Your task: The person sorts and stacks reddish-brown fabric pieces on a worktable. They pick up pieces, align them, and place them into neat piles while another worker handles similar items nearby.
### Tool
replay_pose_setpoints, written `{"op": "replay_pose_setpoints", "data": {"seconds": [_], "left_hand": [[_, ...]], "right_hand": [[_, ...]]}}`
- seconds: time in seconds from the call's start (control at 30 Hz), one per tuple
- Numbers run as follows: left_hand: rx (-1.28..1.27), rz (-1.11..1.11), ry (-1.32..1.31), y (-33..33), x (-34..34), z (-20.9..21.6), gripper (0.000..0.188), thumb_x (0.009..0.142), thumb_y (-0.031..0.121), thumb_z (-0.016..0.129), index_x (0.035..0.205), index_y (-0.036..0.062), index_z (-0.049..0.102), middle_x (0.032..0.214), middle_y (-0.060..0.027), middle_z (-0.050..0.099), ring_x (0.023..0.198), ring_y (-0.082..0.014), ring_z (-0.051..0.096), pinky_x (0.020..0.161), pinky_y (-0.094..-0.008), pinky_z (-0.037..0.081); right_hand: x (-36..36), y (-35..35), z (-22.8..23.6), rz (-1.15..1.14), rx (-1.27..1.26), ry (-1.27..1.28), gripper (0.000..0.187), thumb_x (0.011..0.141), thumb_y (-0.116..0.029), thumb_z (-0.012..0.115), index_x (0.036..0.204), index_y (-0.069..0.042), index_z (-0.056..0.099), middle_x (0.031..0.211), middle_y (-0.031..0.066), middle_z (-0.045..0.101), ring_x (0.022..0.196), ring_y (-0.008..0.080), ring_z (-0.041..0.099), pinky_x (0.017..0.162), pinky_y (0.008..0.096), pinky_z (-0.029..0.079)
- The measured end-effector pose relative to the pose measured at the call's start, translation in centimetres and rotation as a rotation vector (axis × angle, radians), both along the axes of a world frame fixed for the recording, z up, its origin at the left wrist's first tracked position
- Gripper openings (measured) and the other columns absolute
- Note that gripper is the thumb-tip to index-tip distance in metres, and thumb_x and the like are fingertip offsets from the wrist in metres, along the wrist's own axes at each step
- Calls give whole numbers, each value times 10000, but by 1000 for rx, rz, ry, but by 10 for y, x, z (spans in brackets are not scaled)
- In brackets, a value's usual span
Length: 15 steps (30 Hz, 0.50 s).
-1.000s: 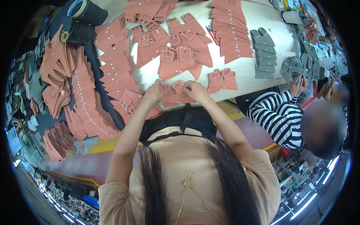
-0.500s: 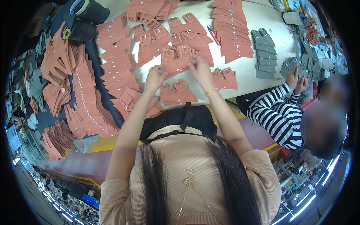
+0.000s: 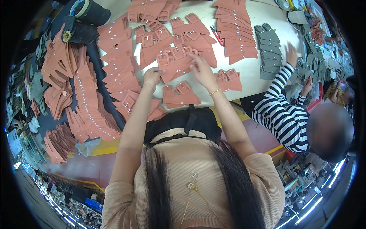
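My left hand (image 3: 153, 77) is closed on the left edge of a coral-coloured strap piece (image 3: 176, 72), which has two square, covered buckles (image 3: 178, 53) at its far end. This piece is tilted, its left side nearer me. My right hand (image 3: 203, 73) is at its right side, fingers apart, the fingertips close to more buckles behind it; whether they touch is hard to tell. Just beyond lie overlapping coral pieces with buckles (image 3: 162, 33). Between my forearms rests another buckled pair (image 3: 179, 95), and a similar one (image 3: 228, 80) sits right of my right hand.
Fanned coral pieces lie left (image 3: 120, 65) and far right (image 3: 236, 34) on the pale table (image 3: 228, 95). Red-handled snippers (image 3: 218, 36) lie between stacks. Grey-green straps (image 3: 270, 49) stand near a co-worker in a striped sleeve (image 3: 276, 86). Dark round containers (image 3: 93, 13) are at far left.
The held piece has shifted left and tilted, with my left hand moving left. My right fingers have come off its right edge. The co-worker's one hand has reached farther across the table.
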<state>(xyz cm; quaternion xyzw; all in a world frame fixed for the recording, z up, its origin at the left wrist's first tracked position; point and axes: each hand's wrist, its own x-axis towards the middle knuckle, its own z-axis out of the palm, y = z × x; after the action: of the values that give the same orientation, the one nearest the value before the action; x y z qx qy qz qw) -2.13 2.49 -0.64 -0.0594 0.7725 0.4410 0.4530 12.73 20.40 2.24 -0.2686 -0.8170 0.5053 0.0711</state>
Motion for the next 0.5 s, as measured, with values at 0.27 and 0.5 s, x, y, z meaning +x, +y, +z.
{"op": "replay_pose_setpoints", "data": {"seconds": [0.27, 0.5], "left_hand": [[-27, 164, 258, -19, -29, -14, 203, 857, 114, 638, 969, -48, 590, 816, -92, 660, 686, -138, 597, 634, -265, 481], [14, 146, 276, -21, -27, -33, 188, 863, 29, 570, 1036, -45, 567, 891, -110, 657, 788, -149, 606, 717, -279, 476]], "right_hand": [[3, 1, -4, -257, 31, -106, 195, 823, -65, 603, 1007, -3, 587, 911, 134, 585, 808, 256, 616, 733, 356, 495], [0, -3, -10, -283, 90, -91, 182, 809, -90, 641, 960, 2, 596, 907, 135, 590, 785, 259, 617, 726, 357, 496]]}}
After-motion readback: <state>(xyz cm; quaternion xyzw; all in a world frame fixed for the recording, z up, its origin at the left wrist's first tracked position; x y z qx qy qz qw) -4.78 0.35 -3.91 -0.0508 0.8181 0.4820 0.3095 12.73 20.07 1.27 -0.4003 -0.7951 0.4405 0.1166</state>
